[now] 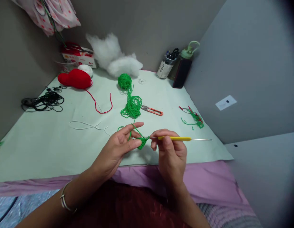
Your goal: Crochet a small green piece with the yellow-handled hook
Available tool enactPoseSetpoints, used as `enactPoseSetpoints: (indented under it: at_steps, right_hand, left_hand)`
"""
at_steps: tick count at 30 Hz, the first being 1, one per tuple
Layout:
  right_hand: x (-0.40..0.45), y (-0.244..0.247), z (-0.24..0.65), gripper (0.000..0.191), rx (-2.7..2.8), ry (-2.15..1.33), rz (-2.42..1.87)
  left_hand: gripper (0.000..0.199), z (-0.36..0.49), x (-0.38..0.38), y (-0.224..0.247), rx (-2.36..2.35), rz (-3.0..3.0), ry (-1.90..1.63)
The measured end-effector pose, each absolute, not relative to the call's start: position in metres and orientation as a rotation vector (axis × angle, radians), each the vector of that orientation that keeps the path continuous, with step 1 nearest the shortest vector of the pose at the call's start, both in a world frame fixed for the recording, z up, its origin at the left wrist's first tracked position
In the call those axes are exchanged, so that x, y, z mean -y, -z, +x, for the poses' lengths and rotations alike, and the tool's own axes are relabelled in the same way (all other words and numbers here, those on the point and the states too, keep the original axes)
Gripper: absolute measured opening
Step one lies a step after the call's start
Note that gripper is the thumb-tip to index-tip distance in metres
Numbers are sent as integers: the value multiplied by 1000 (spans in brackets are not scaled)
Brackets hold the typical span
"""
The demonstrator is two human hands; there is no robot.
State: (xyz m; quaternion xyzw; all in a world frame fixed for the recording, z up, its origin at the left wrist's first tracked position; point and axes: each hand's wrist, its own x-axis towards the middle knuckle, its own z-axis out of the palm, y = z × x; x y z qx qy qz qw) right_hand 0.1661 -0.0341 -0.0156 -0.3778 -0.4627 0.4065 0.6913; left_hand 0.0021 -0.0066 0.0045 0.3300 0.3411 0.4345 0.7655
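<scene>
Between thumb and fingers, my left hand [122, 141] pinches a small green crochet piece [142, 143], and a green strand runs over its raised index finger. My right hand [172, 152] grips a crochet hook [177, 138] by its yellow handle. The hook's metal tip points left and meets the top edge of the green piece; whether it is through a stitch is too small to tell. Beyond my hands lies a loose heap of green yarn [132, 107], joined to a green yarn ball [124, 81]. Orange thread snips [153, 110] rest beside the heap.
Red yarn [77, 79], tangled black cord [46, 100] and a white strand [86, 126] lie to the left. White stuffing [111, 57] and a box [79, 57] stand at the back. A pen holder [165, 67], a bottle [183, 65] and yarn scraps [196, 118] are on the right.
</scene>
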Motion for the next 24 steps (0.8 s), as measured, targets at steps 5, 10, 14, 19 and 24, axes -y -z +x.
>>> enactPoseSetpoints:
  at_steps: [5,10,14,19,24]
  right_hand:
    - [34,20,164,14,981,-1014,-874]
    - [35,20,167,8,946,-1115,-876]
    - [31,17,179,16,772,-1436,-673]
    - [26,16,191,24,709,-1591,-486]
    - [26,14,194,25,800,-1581,-452]
  left_hand:
    - [62,4,7,2,-723,787,-952]
    - [74,2,7,2,-798,1058,-929]
    - [42,-16,-3,-5,-887,1445,-881]
    - [10,-67,-35,-14,-1042,1748,-966]
    - [11,-119,-67,-25,-1440,1769,-1147]
